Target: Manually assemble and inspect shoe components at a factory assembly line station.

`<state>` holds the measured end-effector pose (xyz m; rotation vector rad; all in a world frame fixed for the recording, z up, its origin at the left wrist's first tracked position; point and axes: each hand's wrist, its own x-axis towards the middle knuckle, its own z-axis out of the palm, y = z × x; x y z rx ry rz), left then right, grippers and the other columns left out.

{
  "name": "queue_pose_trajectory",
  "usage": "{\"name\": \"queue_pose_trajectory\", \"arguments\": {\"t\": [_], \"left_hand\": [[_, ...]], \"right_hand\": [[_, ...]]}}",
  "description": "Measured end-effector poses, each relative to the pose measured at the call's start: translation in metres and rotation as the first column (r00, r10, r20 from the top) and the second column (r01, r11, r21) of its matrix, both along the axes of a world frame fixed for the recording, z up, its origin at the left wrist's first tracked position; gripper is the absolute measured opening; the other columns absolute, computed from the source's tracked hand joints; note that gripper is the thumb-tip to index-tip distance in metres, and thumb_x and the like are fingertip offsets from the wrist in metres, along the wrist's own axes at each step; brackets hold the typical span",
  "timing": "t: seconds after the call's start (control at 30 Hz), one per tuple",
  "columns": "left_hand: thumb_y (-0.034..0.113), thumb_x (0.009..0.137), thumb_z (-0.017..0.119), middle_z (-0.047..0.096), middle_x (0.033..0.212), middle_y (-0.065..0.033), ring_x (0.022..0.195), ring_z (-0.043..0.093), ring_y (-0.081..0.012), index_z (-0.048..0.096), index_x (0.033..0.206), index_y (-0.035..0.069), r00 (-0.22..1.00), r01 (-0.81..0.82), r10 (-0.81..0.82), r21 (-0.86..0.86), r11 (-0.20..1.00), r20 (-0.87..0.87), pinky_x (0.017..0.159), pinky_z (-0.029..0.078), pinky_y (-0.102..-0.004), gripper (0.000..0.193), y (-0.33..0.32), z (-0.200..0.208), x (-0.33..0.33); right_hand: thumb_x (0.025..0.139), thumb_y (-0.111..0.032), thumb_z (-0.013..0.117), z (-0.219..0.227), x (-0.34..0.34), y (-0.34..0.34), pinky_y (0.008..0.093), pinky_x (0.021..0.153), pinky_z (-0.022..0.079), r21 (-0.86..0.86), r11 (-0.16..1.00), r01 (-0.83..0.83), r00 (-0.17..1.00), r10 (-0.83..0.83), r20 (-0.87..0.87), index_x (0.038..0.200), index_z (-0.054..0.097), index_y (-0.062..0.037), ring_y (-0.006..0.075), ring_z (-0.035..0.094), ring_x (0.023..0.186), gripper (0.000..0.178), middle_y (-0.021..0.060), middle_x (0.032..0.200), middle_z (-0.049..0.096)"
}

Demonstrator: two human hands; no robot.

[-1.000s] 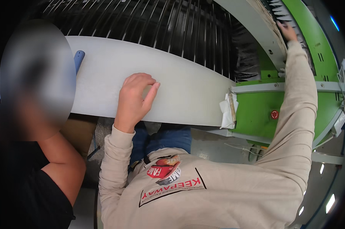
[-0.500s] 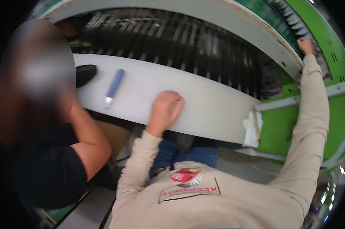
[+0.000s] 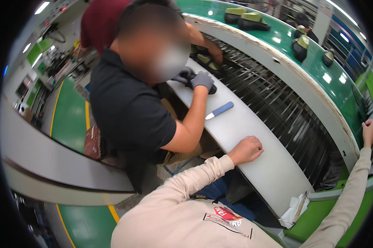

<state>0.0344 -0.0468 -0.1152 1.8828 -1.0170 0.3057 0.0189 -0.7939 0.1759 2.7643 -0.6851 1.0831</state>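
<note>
Fingers (image 3: 258,145) of left hand (image 3: 245,150) loosely curled and drawn close together, just over the long white board (image 3: 273,175); impossible to tell any contact with the surface, or any gap between thumb and fingertips. Fingers of right hand (image 3: 368,132) bent, beside the glossy green belt (image 3: 335,96) at its right end; cannot tell whether pinching or merely resting there. Beige sleeves (image 3: 351,182) behind both wrists. On the board, near left hand, blue-handled knife (image 3: 223,108), blade toward the near edge. At the board's right end, crumpled white paper (image 3: 292,211). At the other end, co-worker's grey-gloved hands (image 3: 203,79) on a black shoe (image 3: 212,89). Between board and belt, metal rods (image 3: 273,99); on the belt, several dark shoes (image 3: 301,49).
</note>
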Motion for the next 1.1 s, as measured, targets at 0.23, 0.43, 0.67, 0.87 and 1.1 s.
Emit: {"name": "queue_pose_trajectory", "arguments": {"t": [0.23,0.43,0.67,0.87,1.1], "left_hand": [[0.015,0.090,0.083,0.066,0.100,-0.0105,0.099,0.066,-0.0332,0.071,0.092,0.008,0.991,-0.039,0.029,0.071,0.997,0.132,0.090,0.056,-0.0447,0.013,0.000,-0.003,-0.003],[0.015,0.088,0.082,0.066,0.099,-0.0103,0.098,0.066,-0.0333,0.072,0.093,0.009,0.981,0.022,-0.048,0.136,0.990,0.187,0.083,0.057,-0.0459,0.012,-0.060,0.009,0.002],[0.018,0.093,0.077,0.069,0.106,-0.0140,0.103,0.070,-0.0394,0.073,0.114,0.008,0.933,0.325,-0.342,0.140,0.935,0.115,0.084,0.060,-0.0509,0.024,-0.241,0.028,-0.011],[0.029,0.091,0.079,0.061,0.147,-0.0218,0.132,0.062,-0.0477,0.066,0.147,0.017,0.858,0.509,-0.511,0.206,0.836,-0.048,0.109,0.056,-0.0601,0.059,-0.397,-0.005,-0.045],[0.035,0.090,0.079,0.060,0.143,-0.0205,0.128,0.056,-0.0494,0.064,0.140,0.015,0.689,0.700,-0.664,0.029,0.714,-0.291,0.105,0.052,-0.0591,0.056,-0.439,-0.009,-0.051]], "right_hand": [[0.094,-0.008,0.071,-0.013,0.029,0.186,0.0368,0.088,0.051,0.077,0.920,-0.384,0.923,0.381,0.049,0.098,0.050,-0.0012,0.0259,0.056,0.092,0.022,0.0119,0.102,0.050],[0.102,-0.026,0.070,-0.016,-0.007,0.187,0.0438,0.104,0.055,-0.084,0.966,-0.243,0.955,0.254,0.156,0.141,0.065,-0.0127,0.0360,0.069,0.124,0.041,0.0170,0.134,0.068],[0.098,-0.028,0.069,-0.005,-0.008,0.294,0.0480,0.102,0.057,0.107,0.971,-0.215,0.962,0.192,0.192,0.143,0.069,-0.0163,0.0380,0.071,0.121,0.047,0.0166,0.135,0.070],[0.098,-0.032,0.068,0.006,-0.008,0.334,0.0506,0.098,0.059,0.171,0.959,-0.225,0.950,0.176,0.259,0.136,0.072,-0.0154,0.0381,0.073,0.119,0.041,0.0130,0.133,0.073],[0.097,-0.032,0.067,0.009,-0.028,0.323,0.0467,0.099,0.058,0.196,0.968,-0.158,0.967,0.112,0.227,0.134,0.074,-0.0130,0.0381,0.073,0.118,0.042,0.0127,0.131,0.076]]}}
